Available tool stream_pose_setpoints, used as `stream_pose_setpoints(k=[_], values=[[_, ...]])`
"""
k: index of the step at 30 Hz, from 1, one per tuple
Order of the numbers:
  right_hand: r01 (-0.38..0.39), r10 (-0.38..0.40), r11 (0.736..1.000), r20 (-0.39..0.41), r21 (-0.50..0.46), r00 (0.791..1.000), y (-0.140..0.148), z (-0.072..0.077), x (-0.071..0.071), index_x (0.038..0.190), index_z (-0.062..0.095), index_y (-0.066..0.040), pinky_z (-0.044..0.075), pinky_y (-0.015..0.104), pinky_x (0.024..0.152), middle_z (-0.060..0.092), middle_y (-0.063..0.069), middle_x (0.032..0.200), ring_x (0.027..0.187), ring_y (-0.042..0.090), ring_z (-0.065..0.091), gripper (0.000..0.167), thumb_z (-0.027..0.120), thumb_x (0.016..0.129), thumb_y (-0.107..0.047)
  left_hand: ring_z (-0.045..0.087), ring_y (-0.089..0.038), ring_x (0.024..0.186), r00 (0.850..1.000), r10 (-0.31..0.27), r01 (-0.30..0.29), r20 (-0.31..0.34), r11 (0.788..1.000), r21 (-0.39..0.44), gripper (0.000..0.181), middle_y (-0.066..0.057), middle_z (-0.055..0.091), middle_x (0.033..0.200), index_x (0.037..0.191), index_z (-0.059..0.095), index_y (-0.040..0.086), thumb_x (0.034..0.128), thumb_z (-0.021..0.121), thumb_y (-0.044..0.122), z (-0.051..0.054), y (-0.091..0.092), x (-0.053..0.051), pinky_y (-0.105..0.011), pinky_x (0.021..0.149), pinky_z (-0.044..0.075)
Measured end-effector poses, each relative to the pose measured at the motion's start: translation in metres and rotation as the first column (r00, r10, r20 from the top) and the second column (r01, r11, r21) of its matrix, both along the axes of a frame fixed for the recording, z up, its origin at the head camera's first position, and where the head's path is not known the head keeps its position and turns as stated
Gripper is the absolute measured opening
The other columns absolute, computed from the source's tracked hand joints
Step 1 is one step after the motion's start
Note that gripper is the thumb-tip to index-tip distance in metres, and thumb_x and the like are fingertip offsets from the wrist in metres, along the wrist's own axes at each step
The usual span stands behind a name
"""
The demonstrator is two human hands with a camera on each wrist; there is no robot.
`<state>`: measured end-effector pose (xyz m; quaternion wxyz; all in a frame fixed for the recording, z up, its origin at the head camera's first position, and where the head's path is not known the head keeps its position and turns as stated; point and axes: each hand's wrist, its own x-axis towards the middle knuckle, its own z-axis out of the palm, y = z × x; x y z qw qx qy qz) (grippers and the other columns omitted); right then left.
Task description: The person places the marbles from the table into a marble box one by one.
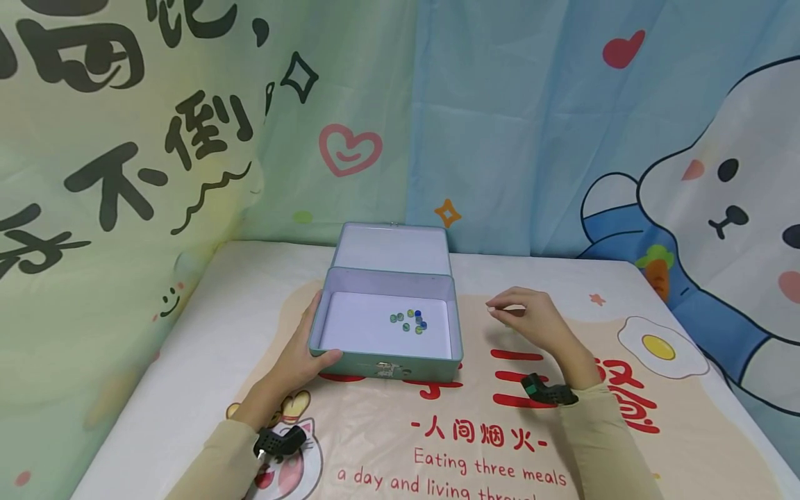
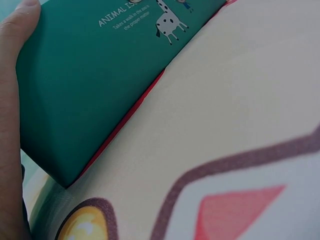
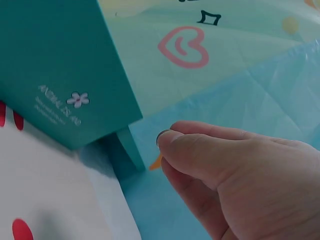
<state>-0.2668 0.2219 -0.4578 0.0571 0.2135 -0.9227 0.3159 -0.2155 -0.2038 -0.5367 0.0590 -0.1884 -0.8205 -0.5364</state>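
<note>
A green tin box (image 1: 356, 366) stands with its lid (image 1: 392, 248) tipped back. Several small glass marbles (image 1: 406, 326), green and blue, lie on its white floor, right of the middle. My left hand (image 1: 303, 354) holds the box's front left corner, thumb over the front rim and fingers along the left side. In the left wrist view the thumb lies against the box's printed front (image 2: 95, 85). Right of the box, my right hand (image 1: 528, 316) is raised with thumb and fingertips together. They pinch a small thing, apparently a marble (image 3: 160, 135); only a dark curved edge shows.
The tablecloth (image 1: 375, 423) has red lettering, a fried egg print and a cartoon animal. A patterned curtain (image 1: 475, 125) hangs right behind the table's far edge, and another printed cloth (image 1: 125, 278) runs along the left. Both wrists wear black camera bands (image 1: 550, 391).
</note>
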Motion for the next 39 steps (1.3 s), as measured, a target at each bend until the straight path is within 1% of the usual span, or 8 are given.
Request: stream_pose_setpoints(k=[5,16,18,20,25,27,32,39], values=[[-0.04,0.039,0.999,-0.034,-0.013,0.999,-0.006,0.003,0.003,0.104,0.073,-0.009,0.054,0.036,0.079,0.069,0.004,0.101,0.092,0.02,0.066,0.02,0.071,0.084,-0.01,0.023,-0.041,0.139,1.0,0.003,-0.003,0.007,1.0,-0.007,0.106,-0.011,0.008,0.16,0.152,-0.004,0.036,0.0778,0.071,0.031,0.002,0.0,0.001,-0.066,0.102,0.025],[-0.086,0.086,0.996,-0.019,-0.022,0.996,-0.027,0.009,0.008,0.103,0.073,-0.012,0.055,0.034,0.078,0.069,0.0,0.101,0.093,0.016,0.066,0.019,0.071,0.085,-0.012,0.024,-0.041,0.138,1.0,0.007,-0.007,0.012,1.0,-0.006,0.106,-0.012,0.008,0.159,0.152,-0.004,0.037,0.0768,0.072,0.03,0.002,-0.003,0.0,-0.067,0.101,0.026],[-0.09,0.089,0.996,-0.024,-0.02,0.996,-0.03,0.009,0.008,0.102,0.073,-0.012,0.055,0.034,0.078,0.069,-0.001,0.1,0.092,0.015,0.065,0.018,0.071,0.085,-0.013,0.023,-0.043,0.138,1.0,0.004,-0.004,0.023,1.0,-0.002,0.107,-0.013,0.007,0.159,0.152,-0.004,0.033,0.0766,0.072,0.029,0.004,-0.002,0.001,-0.068,0.101,0.025],[-0.094,0.093,0.996,-0.027,-0.014,0.995,-0.033,0.009,0.008,0.102,0.073,-0.012,0.055,0.034,0.077,0.069,-0.001,0.1,0.092,0.016,0.065,0.018,0.071,0.084,-0.013,0.022,-0.046,0.138,1.0,-0.003,0.003,0.029,1.0,0.006,0.107,-0.017,0.006,0.159,0.153,-0.003,0.026,0.0768,0.071,0.027,0.014,0.001,0.006,-0.069,0.101,0.024],[-0.092,0.092,0.996,-0.021,-0.003,0.996,-0.04,0.009,0.012,0.102,0.074,-0.011,0.055,0.034,0.077,0.068,0.0,0.1,0.092,0.017,0.065,0.019,0.072,0.084,-0.012,0.024,-0.044,0.137,1.0,0.005,-0.005,0.018,1.0,0.003,0.106,-0.019,0.009,0.158,0.153,-0.003,0.03,0.0769,0.071,0.034,0.011,0.002,0.006,-0.068,0.1,0.025],[-0.095,0.095,0.995,-0.022,-0.01,0.995,-0.043,0.01,0.013,0.102,0.074,-0.01,0.055,0.034,0.077,0.068,0.001,0.099,0.092,0.017,0.065,0.019,0.072,0.084,-0.011,0.025,-0.042,0.137,1.0,0.011,-0.011,0.009,1.0,-0.002,0.105,-0.016,0.009,0.159,0.152,-0.003,0.036,0.0766,0.071,0.037,0.001,0.0,0.001,-0.067,0.101,0.025],[-0.134,0.134,0.991,-0.032,0.0,0.99,-0.053,0.011,0.015,0.101,0.074,-0.009,0.055,0.033,0.076,0.069,0.001,0.098,0.091,0.018,0.065,0.018,0.072,0.083,-0.009,0.025,-0.042,0.137,1.0,0.011,-0.011,0.006,1.0,-0.006,0.105,-0.015,0.01,0.158,0.152,-0.003,0.036,0.0766,0.07,0.033,0.002,0.001,0.001,-0.066,0.101,0.026],[-0.215,0.219,0.97,-0.022,0.115,0.976,-0.073,0.02,0.009,0.1,0.075,-0.013,0.055,0.032,0.079,0.068,-0.002,0.097,0.091,0.014,0.064,0.017,0.072,0.083,-0.012,0.025,-0.041,0.138,1.0,0.02,-0.02,0.015,1.0,-0.01,0.105,-0.014,0.01,0.159,0.152,-0.003,0.037,0.0764,0.069,0.029,0.003,0.001,0.002,-0.066,0.101,0.026]])
